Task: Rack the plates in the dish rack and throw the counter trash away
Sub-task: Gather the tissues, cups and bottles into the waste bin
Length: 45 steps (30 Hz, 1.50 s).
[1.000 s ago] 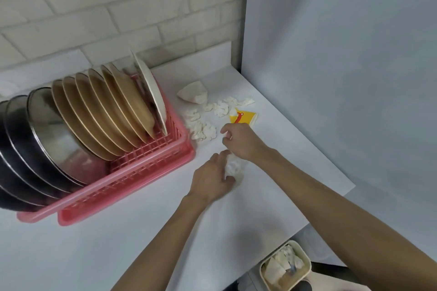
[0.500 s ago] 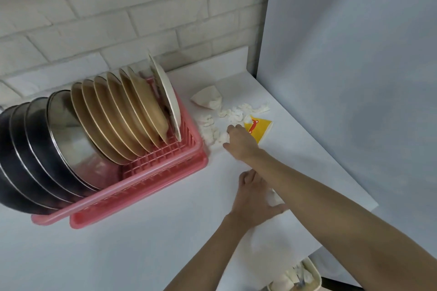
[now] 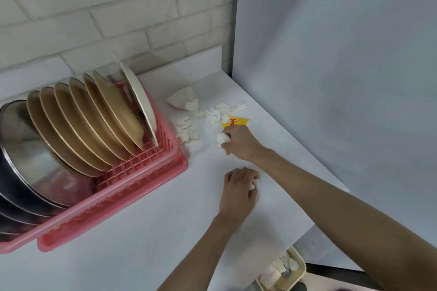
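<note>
- the fingers of the right hand (image 3: pixel 241 143) are curling round a white paper wad (image 3: pixel 223 138), gripping it just above the worktop (image 3: pixel 142 243), right beside the yellow wrapper (image 3: pixel 239 121).
- the fingers of the left hand (image 3: pixel 237 191) are curling too, pinching a small paper scrap (image 3: pixel 252 186); this hand is sitting nearer the person, apart from the right one.
- the plates (image 3: pixel 101 123) are all standing in the pink dish rack (image 3: pixel 113 205), so racking is looking done and trash collecting is the step in hand.
- loose bits (image 3: pixel 186 129) are lying between the rack and the right hand, with a bigger crumpled piece (image 3: pixel 183 101) behind them.
- the yellow wrapper is lying flat, its long axis running roughly left to right, its near edge hiding under the right hand.
- the plates are standing on edge, leaning back toward the steel bowls (image 3: pixel 28 149), the row running along the rack's length.
- next, as i judge it, the light bits are calling for sweeping together or pinching, then dropping into the bin (image 3: pixel 298 264) below the worktop's edge.
</note>
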### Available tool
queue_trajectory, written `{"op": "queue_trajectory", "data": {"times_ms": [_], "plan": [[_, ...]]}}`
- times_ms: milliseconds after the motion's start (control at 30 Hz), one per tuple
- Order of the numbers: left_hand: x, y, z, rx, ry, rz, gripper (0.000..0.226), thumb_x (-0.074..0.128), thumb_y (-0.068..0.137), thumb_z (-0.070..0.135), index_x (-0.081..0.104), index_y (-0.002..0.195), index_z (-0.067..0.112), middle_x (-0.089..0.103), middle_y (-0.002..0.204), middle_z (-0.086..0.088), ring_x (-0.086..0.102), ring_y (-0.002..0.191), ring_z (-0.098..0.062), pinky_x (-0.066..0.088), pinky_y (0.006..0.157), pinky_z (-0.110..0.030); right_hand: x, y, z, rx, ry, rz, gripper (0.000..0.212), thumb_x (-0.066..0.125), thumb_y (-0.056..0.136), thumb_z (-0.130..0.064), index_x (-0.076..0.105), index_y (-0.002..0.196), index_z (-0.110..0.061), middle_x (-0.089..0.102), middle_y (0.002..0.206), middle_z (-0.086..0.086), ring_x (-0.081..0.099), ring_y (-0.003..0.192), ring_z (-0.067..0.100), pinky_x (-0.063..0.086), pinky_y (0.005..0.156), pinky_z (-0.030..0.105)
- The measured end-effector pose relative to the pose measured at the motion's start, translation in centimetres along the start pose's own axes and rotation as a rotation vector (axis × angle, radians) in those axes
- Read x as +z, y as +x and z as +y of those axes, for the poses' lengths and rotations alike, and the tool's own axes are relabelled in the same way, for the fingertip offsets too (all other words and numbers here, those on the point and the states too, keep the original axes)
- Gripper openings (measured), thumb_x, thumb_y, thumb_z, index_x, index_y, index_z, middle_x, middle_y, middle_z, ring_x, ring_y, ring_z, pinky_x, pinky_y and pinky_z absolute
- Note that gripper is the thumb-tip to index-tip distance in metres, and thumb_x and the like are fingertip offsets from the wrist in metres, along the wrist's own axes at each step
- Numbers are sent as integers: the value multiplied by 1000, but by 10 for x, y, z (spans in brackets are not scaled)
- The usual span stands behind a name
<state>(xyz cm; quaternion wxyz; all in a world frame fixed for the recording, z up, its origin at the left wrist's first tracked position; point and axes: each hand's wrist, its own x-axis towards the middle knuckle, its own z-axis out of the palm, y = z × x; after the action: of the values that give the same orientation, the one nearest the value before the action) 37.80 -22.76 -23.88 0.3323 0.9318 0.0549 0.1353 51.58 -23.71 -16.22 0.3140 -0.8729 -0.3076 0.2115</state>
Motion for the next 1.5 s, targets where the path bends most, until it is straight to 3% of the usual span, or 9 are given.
{"op": "queue_trajectory", "data": {"times_ms": [133, 400, 500, 767, 900, 1033, 1200, 1333, 1500], "plan": [[2, -1, -3, 56, -12, -15, 25, 37, 81, 9, 61, 79, 15, 60, 81, 4, 46, 82, -14, 32, 75, -23, -5, -10, -5, 4, 91, -2, 46, 55, 90, -2, 56, 134, -17, 61, 113, 8, 66, 53, 7, 51, 52, 21], [-4, -7, -1, 25, -157, 22, 35, 50, 83, 34, 34, 55, 19, 33, 52, 7, 34, 51, -11, 27, 51, -22, -18, -42, -9, 87, 158, 101, 5, 65, 82, -7, 66, 77, -8, 59, 69, -4, 58, 61, 13, 39, 53, 13], [-7, -7, -2, 26, -176, 32, 52, 44, 95, 42, 28, 49, 22, 25, 43, 5, 28, 42, -15, 24, 52, -24, -22, -58, -6, 123, 99, 149, 39, 69, 85, -23, 41, 59, -18, 42, 59, -7, 38, 51, 7, 29, 51, 16], [-16, -22, 13, -64, -265, -21, 52, 38, 103, 40, 28, 54, 22, 37, 49, 1, 39, 49, -17, 35, 57, -39, -35, -137, 11, 283, 191, 177, 5, 52, 94, -8, 50, 90, -9, 57, 72, 12, 49, 47, 20, 38, 44, 23], [-6, -53, 45, -70, -326, -120, 54, 42, 106, 31, 38, 56, 12, 39, 48, 3, 36, 46, -12, 32, 54, -35, -25, -193, 6, 434, 322, 177, 22, 42, 99, -3, 63, 103, -2, 54, 67, 11, 48, 38, 13, 32, 36, 19], [2, -113, 78, -3, -367, -305, 48, 41, 106, 26, 59, 63, 13, 54, 46, 5, 56, 45, -14, 53, 58, -36, -5, -259, 8, 493, 288, 174, 21, 51, 97, -6, 70, 91, -1, 54, 67, 2, 49, 34, 4, 32, 33, 15], [3, -191, 83, -25, -432, -405, 38, 38, 106, 31, 67, 89, 14, 59, 48, -3, 52, 37, -7, 48, 49, -27, 29, -340, 6, 541, 255, 220, 45, 63, 94, -32, 59, 54, -11, 48, 42, -7, 39, 27, 5, 30, 35, 13], [-2, -233, 73, -62, -429, -403, 47, 45, 104, 36, 67, 73, 9, 56, 45, 0, 51, 41, -6, 48, 57, -38, 59, -378, 11, 585, 282, 299, 63, 66, 88, -45, 30, 44, -18, 23, 35, -9, 24, 37, 10, 25, 48, 28], [-12, -249, 68, -132, -378, -460, 62, 45, 102, 44, 47, 47, 15, 44, 39, 7, 42, 41, -7, 40, 53, -33, 85, -407, 21, 672, 252, 319, 57, 70, 86, -38, 31, 50, -16, 27, 50, -1, 28, 48, 15, 26, 50, 29]]}}
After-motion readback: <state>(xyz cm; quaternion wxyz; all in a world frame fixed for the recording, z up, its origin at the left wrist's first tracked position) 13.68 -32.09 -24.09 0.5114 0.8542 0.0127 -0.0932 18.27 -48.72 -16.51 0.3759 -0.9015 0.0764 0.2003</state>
